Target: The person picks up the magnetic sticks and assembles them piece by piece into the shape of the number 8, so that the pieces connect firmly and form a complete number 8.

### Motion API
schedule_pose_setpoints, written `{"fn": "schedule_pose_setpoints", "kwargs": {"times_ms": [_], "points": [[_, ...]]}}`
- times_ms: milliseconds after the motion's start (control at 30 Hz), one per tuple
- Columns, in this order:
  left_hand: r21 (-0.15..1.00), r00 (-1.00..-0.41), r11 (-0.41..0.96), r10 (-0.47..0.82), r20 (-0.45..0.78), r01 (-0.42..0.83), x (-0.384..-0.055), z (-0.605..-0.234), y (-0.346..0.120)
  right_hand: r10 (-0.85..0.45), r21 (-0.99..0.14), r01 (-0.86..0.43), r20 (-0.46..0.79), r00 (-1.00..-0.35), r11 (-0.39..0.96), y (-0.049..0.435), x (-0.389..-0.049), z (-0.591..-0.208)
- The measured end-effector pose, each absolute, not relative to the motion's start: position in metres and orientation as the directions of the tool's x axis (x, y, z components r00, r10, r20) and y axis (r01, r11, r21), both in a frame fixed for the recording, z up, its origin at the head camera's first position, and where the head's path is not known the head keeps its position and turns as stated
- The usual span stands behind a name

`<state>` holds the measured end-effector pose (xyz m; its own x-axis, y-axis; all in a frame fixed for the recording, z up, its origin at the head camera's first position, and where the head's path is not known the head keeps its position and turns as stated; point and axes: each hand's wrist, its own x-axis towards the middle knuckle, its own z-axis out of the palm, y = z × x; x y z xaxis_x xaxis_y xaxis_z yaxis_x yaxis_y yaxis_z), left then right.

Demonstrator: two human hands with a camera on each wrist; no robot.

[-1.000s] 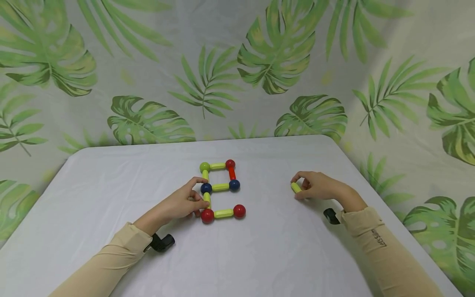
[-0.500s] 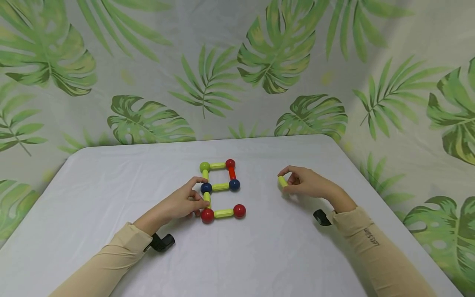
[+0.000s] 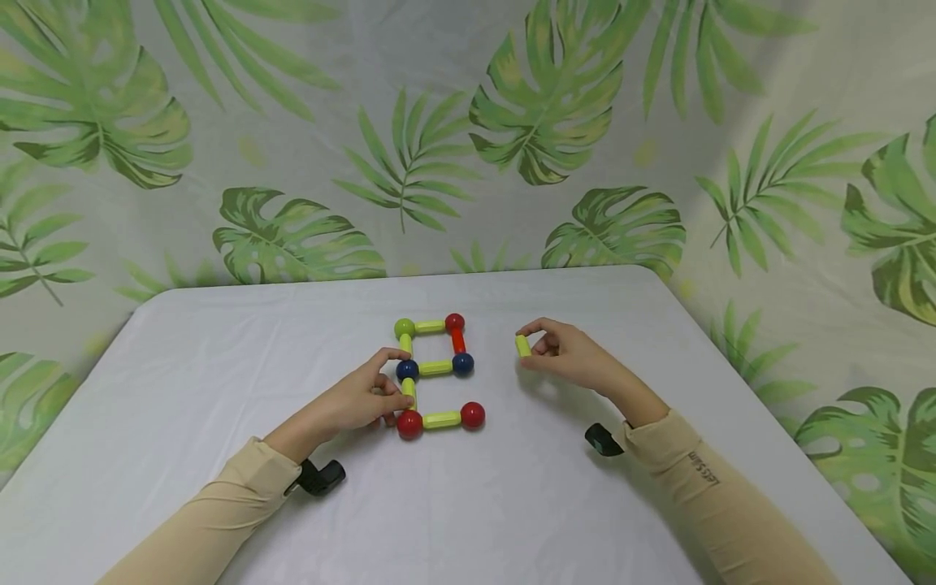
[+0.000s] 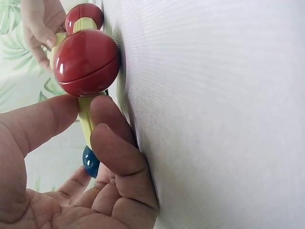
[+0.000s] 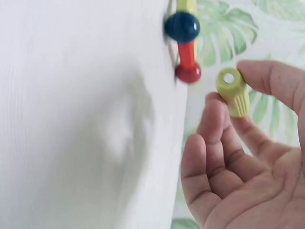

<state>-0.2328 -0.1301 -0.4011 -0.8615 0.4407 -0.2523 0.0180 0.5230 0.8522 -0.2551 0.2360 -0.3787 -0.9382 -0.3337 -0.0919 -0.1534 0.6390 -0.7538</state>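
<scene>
A flat figure of balls and yellow-green magnetic rods lies on the table. At its upper part, a green ball (image 3: 405,328), a red ball (image 3: 455,322) and two blue balls (image 3: 463,363) form a square, one side a red rod (image 3: 457,340). Below, a rod (image 4: 86,119) runs to a near red ball (image 4: 86,62), joined by another rod (image 3: 442,420) to a second red ball (image 3: 473,415). My left hand (image 3: 361,396) pinches the left lower rod from the side. Right of the figure, my right hand (image 3: 574,357) pinches a loose yellow-green magnetic rod (image 5: 233,91), its metal tip showing, raised over the table.
A white cloth covers the table (image 3: 512,504). Behind it hangs a leaf-patterned curtain (image 3: 409,146), which also runs along the right side. Black wrist cameras (image 3: 320,478) are strapped below both hands.
My right hand has moved left across the table, bringing the loose magnetic rod closer to the figure. The left hand and the figure have stayed in place.
</scene>
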Motion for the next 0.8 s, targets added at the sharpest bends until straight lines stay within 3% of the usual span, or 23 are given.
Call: {"fn": "schedule_pose_setpoints", "kwargs": {"times_ms": [233, 800], "points": [[0.853, -0.861, 0.521, 0.442, -0.253, 0.017, -0.234, -0.402, -0.13, -0.272, -0.792, -0.076, -0.117, -0.955, 0.606, 0.208, -0.254, -0.382], [0.852, -0.865, 0.523, 0.438, -0.246, 0.022, -0.233, -0.403, -0.13, -0.318, -0.802, -0.054, -0.173, -0.932, 0.595, 0.172, -0.248, -0.389]]}}
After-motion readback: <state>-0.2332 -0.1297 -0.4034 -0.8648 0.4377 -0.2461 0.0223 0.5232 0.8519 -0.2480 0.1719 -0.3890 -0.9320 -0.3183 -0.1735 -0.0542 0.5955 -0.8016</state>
